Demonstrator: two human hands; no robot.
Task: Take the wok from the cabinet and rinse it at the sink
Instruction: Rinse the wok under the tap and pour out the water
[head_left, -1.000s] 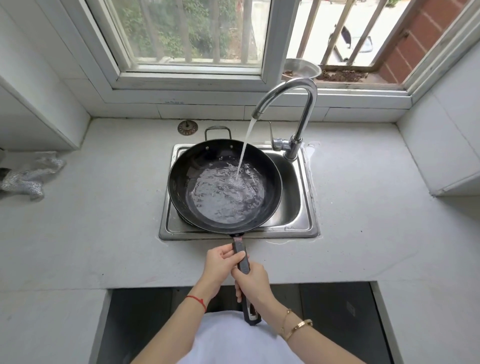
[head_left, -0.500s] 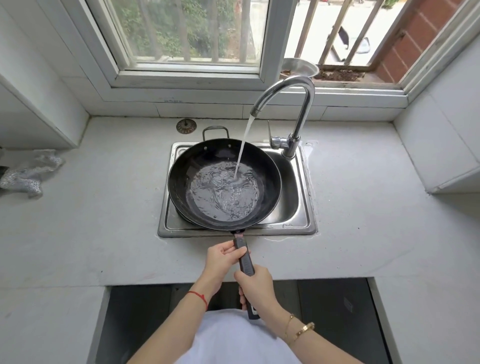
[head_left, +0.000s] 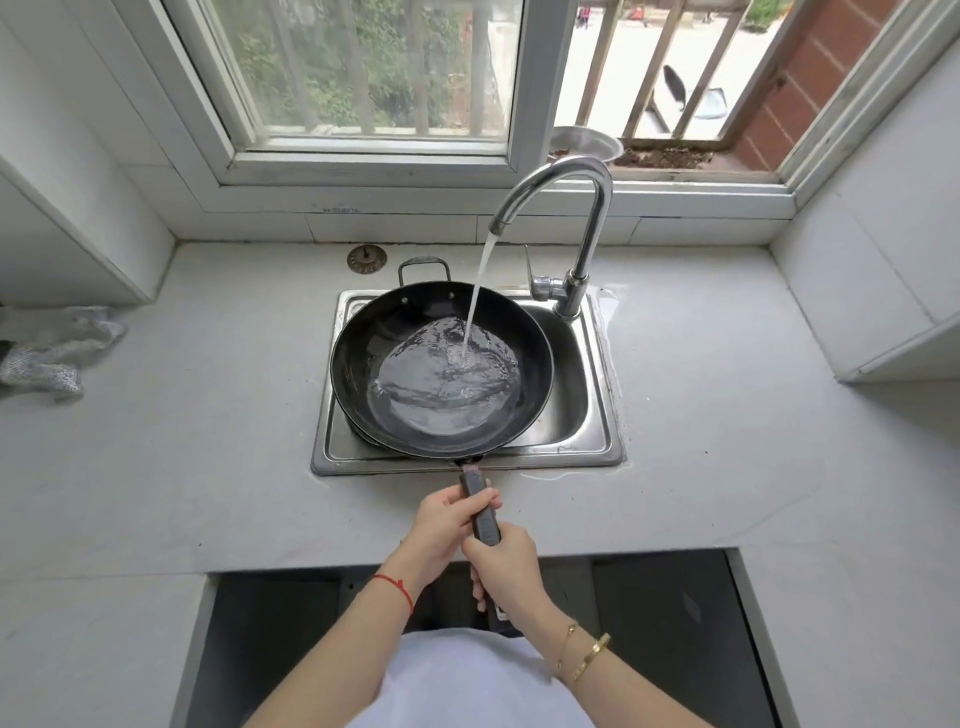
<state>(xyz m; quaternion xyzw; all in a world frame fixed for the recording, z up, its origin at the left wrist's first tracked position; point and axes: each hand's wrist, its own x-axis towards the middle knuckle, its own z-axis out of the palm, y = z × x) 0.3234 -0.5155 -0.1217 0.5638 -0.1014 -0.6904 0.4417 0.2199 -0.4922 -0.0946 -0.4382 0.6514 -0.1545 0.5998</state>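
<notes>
A black wok (head_left: 358, 364) is held over the steel sink (head_left: 592, 410), covering its left and middle part. Water runs from the curved chrome tap (head_left: 582, 208) into the wok and pools in its bottom. The wok's long dark handle (head_left: 480, 512) points back toward me across the counter edge. My left hand (head_left: 449, 519) grips the handle close to the pan. Just behind it, my right hand (head_left: 501, 564) grips the handle's rear part. A small loop handle sticks up at the wok's far rim.
A pale stone counter (head_left: 727, 441) surrounds the sink. A crumpled grey cloth (head_left: 57, 353) lies at the far left. A round drain strainer (head_left: 367, 259) rests behind the sink, and a metal bowl (head_left: 584, 143) on the window sill. The dark open cabinet (head_left: 649, 623) is below.
The pool of water in the wok has grown wider and smoother. Both hands keep their grip on the handle; the wok has barely shifted.
</notes>
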